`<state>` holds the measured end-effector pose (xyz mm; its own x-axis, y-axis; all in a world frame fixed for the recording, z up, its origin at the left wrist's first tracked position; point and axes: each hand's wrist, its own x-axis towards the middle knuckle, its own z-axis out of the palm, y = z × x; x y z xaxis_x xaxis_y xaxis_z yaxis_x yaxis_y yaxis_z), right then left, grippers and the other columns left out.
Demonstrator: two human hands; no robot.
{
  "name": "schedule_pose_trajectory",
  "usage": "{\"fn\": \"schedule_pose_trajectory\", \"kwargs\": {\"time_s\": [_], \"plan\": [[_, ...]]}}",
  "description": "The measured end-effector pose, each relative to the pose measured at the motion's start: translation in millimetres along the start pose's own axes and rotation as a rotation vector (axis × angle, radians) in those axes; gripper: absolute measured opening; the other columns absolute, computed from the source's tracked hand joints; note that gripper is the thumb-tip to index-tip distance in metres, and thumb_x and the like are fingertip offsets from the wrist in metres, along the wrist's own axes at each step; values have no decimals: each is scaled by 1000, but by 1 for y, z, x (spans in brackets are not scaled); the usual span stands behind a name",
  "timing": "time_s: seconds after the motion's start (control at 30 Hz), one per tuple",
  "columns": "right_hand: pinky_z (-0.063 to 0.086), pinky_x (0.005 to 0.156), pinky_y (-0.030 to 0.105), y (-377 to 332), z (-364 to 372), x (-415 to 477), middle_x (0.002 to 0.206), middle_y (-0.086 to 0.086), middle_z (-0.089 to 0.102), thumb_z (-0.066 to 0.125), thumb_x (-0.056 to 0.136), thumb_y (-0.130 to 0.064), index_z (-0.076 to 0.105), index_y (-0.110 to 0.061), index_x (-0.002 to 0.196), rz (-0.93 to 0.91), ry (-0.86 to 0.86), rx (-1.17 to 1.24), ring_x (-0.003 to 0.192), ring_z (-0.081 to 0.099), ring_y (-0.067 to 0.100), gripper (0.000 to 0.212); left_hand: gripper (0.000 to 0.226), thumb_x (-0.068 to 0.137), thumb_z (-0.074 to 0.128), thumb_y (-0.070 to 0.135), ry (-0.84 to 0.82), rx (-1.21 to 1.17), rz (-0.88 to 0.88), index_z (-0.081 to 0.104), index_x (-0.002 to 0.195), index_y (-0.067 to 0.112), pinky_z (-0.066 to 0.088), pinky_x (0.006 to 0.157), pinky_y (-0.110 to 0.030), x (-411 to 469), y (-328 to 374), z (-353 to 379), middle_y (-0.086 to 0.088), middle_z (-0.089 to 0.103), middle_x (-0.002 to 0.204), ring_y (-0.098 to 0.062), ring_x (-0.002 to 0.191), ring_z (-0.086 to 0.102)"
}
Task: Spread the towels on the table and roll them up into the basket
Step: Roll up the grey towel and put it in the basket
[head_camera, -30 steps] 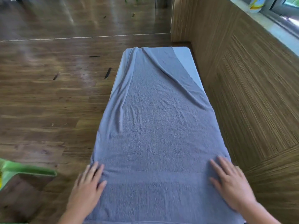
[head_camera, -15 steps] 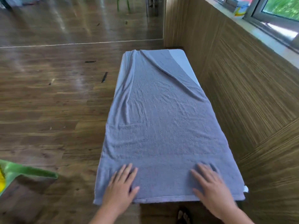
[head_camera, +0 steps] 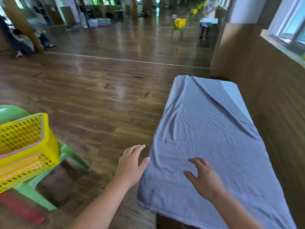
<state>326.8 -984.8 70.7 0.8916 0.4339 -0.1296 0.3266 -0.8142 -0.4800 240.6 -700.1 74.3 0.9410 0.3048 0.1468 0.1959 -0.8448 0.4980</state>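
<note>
A grey-blue towel (head_camera: 208, 139) lies spread lengthwise over a narrow white table (head_camera: 231, 90), wrinkled along its left side, with its far right corner folded in so the tabletop shows. My left hand (head_camera: 130, 164) hovers over the floor just left of the towel's left edge, fingers relaxed, holding nothing. Over the near part of the towel my right hand (head_camera: 202, 177) has its fingers spread and holds nothing. A yellow perforated basket (head_camera: 24, 151) sits on a green plastic chair (head_camera: 69, 154) at the left.
A wood-panelled wall (head_camera: 272, 96) runs close along the table's right side under a window ledge. Wooden floor spreads to the left and beyond. Far back stand another green chair with a yellow basket (head_camera: 179, 23), a small table, and seated people at the far left.
The view has swung left and up, bringing the basket and room into sight. Both hands lifted off the towel's near end and moved left; the left hand now is beside the towel's edge.
</note>
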Motion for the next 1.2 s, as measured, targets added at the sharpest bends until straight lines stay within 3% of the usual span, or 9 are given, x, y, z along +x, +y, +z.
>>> {"fn": "schedule_pose_trajectory", "kwargs": {"time_s": [0.23, 0.4, 0.53, 0.6, 0.67, 0.73, 0.83, 1.0, 1.2], "plan": [[44, 94, 28, -144, 72, 94, 120, -8, 56, 68, 86, -44, 60, -28, 124, -154, -104, 111, 111, 58, 15, 42, 58, 84, 38, 67, 118, -127, -154, 57, 128, 36, 37, 107, -32, 11, -133, -83, 19, 52, 126, -5, 125, 39], [48, 98, 31, -264, 130, 166, 112, -18, 59, 63, 77, -59, 63, -37, 118, -257, -131, 219, 106, 60, 3, 46, 52, 83, 42, 66, 174, -142, -219, 64, 118, 34, 39, 99, -24, 48, -250, -160, 22, 57, 111, -5, 113, 49], [47, 98, 27, -327, 134, 216, 114, -18, 61, 71, 83, -46, 63, -37, 117, -190, -111, 291, 106, 59, 0, 36, 46, 82, 44, 65, 148, -164, -211, 67, 108, 35, 42, 96, -27, 106, -308, -202, 22, 59, 102, -4, 106, 51], [46, 91, 17, -341, 123, 240, 108, -20, 61, 72, 84, -41, 64, -38, 114, -135, -57, 318, 97, 60, -3, 32, 39, 84, 47, 62, 119, -170, -161, 67, 107, 37, 42, 94, -26, 148, -321, -210, 24, 60, 101, -2, 106, 49], [41, 80, 5, -339, 112, 264, 101, -20, 62, 74, 84, -37, 64, -39, 110, -73, 13, 342, 89, 60, -7, 28, 28, 89, 52, 56, 64, -178, -110, 66, 108, 39, 39, 91, -21, 192, -323, -210, 26, 59, 104, 1, 110, 46], [39, 76, 2, -321, 97, 290, 101, -19, 62, 74, 83, -37, 65, -39, 109, 0, 85, 374, 88, 59, -8, 27, 21, 94, 55, 48, 10, -202, -36, 65, 110, 39, 34, 89, -15, 241, -316, -197, 27, 58, 106, 5, 112, 43], [40, 78, 7, -284, 73, 329, 102, -19, 63, 74, 83, -36, 65, -39, 109, 103, 211, 393, 91, 59, -5, 28, 17, 95, 57, 44, -59, -242, 64, 65, 108, 38, 31, 88, -9, 314, -291, -170, 25, 59, 105, 6, 111, 43], [49, 83, 25, -212, 24, 402, 102, -19, 65, 71, 86, -37, 63, -40, 108, 252, 385, 445, 92, 61, -3, 23, 18, 94, 55, 47, -157, -279, 224, 64, 108, 40, 34, 87, -17, 452, -227, -110, 24, 59, 102, 2, 108, 45], [41, 79, 23, -143, -36, 471, 109, -10, 66, 72, 87, -28, 64, -27, 111, 421, 527, 396, 95, 64, 8, 25, 19, 94, 54, 48, -283, -295, 400, 64, 109, 40, 34, 86, -16, 592, -140, -56, 24, 58, 102, 3, 107, 45]]}}
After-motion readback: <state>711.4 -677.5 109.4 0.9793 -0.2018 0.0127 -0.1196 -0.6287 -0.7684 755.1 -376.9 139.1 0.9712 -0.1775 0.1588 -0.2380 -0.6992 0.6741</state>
